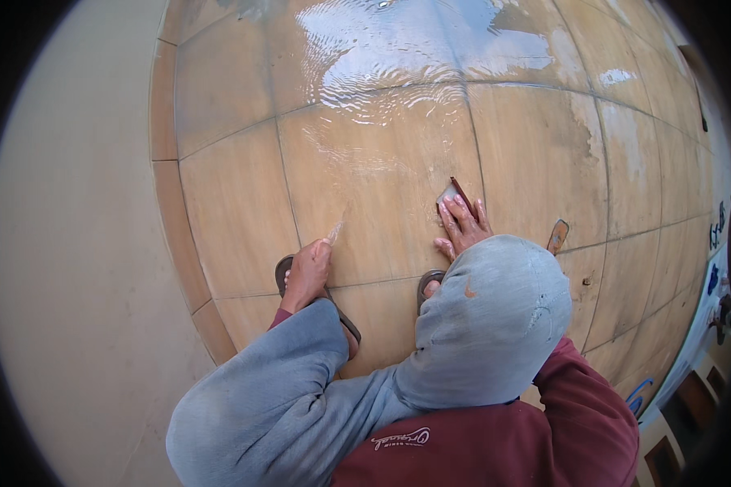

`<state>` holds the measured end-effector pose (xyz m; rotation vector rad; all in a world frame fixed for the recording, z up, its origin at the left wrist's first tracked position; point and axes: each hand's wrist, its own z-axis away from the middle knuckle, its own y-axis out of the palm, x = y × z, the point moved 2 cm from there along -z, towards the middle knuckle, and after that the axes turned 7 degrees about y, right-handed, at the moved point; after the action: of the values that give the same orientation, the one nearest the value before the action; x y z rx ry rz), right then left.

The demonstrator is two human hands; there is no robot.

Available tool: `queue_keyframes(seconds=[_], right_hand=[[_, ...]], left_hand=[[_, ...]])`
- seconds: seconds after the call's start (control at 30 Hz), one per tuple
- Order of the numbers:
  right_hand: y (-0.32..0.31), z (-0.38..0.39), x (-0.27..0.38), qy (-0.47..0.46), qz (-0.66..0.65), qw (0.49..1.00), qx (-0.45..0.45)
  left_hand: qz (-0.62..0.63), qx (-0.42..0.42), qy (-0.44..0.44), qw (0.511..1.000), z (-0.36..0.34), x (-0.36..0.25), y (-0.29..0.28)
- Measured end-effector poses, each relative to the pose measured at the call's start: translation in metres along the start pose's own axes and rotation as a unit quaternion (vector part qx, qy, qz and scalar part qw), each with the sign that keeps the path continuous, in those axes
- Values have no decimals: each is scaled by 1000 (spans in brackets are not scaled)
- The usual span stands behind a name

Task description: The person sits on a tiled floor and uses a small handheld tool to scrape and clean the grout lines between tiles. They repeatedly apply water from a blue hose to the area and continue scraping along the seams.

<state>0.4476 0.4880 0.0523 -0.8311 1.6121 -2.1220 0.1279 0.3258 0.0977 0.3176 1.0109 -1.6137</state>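
My left hand (308, 273) is closed in a fist beside my left sandal (283, 268). A thin clear stream of water (338, 230) shoots forward from it; what the fingers wrap around is hidden. Low over the wet tiles, my right hand (465, 230) grips a flat pale piece with a dark red edge (460, 193), fingers pressed along it against the floor. Its exact kind is unclear, since the fingers cover much of it. Beige floor tiles (365, 195) with dark joints lie under both hands.
Rippling water (398, 49) spreads over the far tiles. Right of my knee lies an orange-brown flat object (558, 235), with a small brown bit (586, 282) nearby. A tiled skirting (164, 105) and plain wall (81, 243) run along the left. Blue tubing (638, 394) lies at lower right.
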Motion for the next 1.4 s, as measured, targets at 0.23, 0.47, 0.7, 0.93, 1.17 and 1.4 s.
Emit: queue_keyframes(seconds=[0.23,0.47,0.7,0.93,1.17,1.4], right_hand=[[-40,-68,-13,69,76,992,-78],[-2,18,-3,16,13,998,-58],[-37,-56,-8,36,50,995,-73],[10,3,25,-93,-27,995,14],[-44,-204,-47,-26,44,991,-123],[-49,-157,-81,187,43,974,-123]], left_hand=[[-16,33,-13,999,-8,-6,16],[-23,39,-22,999,2,-3,6],[-27,71,32,997,-24,-27,23],[2,57,-12,998,5,-3,13],[13,30,54,998,-31,-32,16],[32,7,25,999,-41,-48,5]])
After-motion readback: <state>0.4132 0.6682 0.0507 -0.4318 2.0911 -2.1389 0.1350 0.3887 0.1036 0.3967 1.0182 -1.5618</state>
